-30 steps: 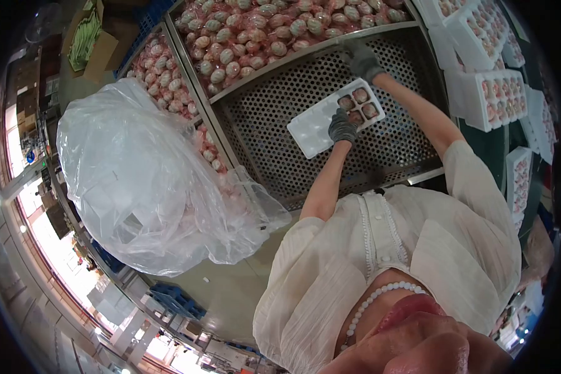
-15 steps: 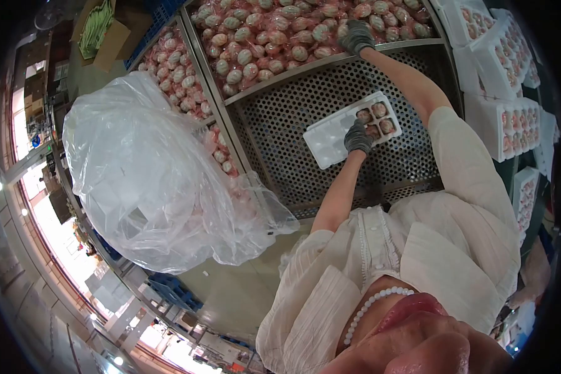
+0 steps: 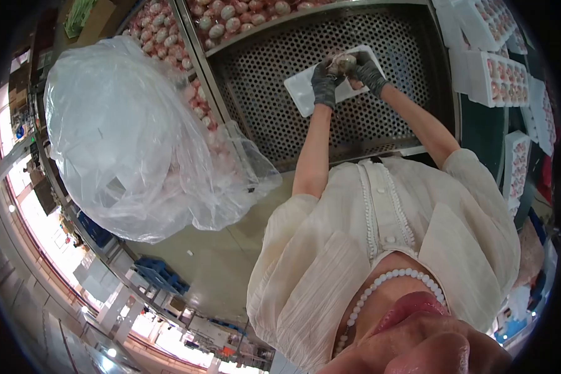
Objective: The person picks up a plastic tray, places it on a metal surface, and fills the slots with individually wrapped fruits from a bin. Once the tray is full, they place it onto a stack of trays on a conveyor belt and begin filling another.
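A white foam tray [image 3: 301, 93] lies on the perforated metal surface [image 3: 262, 87]. Over it, my left hand [image 3: 327, 81] and my right hand [image 3: 368, 73], both in grey gloves, meet around a wrapped round item [image 3: 344, 63]. Fingers of both hands are curled on it from either side. The tray's compartments beneath are mostly hidden by the hands. Behind the metal rim is a bin of similar red-and-white wrapped items [image 3: 234, 23].
To the left, a large clear plastic bag [image 3: 118, 137] covers part of a narrower bin of wrapped items [image 3: 162, 34]. Filled white trays [image 3: 502, 81] are stacked at the right. A blue pallet [image 3: 159, 274] sits on the floor.
My right hand has come back from the bin to the tray and meets my left hand at a wrapped item. The head view has shifted, so the bin now sits higher in it.
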The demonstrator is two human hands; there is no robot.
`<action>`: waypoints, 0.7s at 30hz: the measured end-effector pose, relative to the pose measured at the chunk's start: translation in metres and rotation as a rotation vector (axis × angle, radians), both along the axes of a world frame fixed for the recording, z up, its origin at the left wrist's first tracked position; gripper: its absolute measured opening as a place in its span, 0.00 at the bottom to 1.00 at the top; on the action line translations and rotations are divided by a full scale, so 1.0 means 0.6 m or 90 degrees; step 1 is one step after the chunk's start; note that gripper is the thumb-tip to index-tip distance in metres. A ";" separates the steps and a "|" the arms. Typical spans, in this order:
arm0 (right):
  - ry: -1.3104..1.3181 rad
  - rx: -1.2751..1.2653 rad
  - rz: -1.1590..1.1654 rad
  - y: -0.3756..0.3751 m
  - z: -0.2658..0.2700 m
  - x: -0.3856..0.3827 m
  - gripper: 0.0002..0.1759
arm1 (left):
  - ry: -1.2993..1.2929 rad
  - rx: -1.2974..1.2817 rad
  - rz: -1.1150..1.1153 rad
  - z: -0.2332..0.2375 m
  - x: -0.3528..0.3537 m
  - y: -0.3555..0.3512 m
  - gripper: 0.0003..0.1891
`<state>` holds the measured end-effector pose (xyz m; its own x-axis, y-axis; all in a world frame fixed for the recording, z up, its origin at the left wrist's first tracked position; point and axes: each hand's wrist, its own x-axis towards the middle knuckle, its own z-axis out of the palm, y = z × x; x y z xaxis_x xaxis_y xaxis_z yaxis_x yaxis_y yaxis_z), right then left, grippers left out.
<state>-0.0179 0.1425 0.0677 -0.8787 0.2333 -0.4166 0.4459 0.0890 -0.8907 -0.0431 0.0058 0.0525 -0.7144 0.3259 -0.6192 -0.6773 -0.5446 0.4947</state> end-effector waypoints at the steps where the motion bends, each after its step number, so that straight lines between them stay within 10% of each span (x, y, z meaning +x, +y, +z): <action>1: -0.127 0.083 0.043 -0.010 -0.015 0.018 0.30 | 0.065 -0.178 -0.079 -0.022 0.007 -0.011 0.13; 10: 0.153 0.210 0.241 -0.043 0.028 0.100 0.36 | 0.532 -0.813 -0.362 -0.008 0.054 -0.049 0.05; 12: 0.087 0.438 0.385 -0.039 0.026 0.084 0.32 | 0.465 -0.786 -0.280 -0.013 0.038 -0.038 0.05; 16: 0.184 0.258 0.145 -0.040 -0.085 0.056 0.27 | 0.321 -0.623 -0.110 -0.004 -0.004 -0.015 0.08; 21: -0.044 0.323 0.163 -0.045 -0.038 0.007 0.30 | 0.484 -0.722 -0.252 -0.067 -0.006 -0.026 0.10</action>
<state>-0.0135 0.1158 0.0446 -0.9084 0.2021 -0.3660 0.4090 0.6111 -0.6777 -0.0468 -0.0098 0.0125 -0.9666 0.1731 -0.1889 -0.0652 0.5467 0.8348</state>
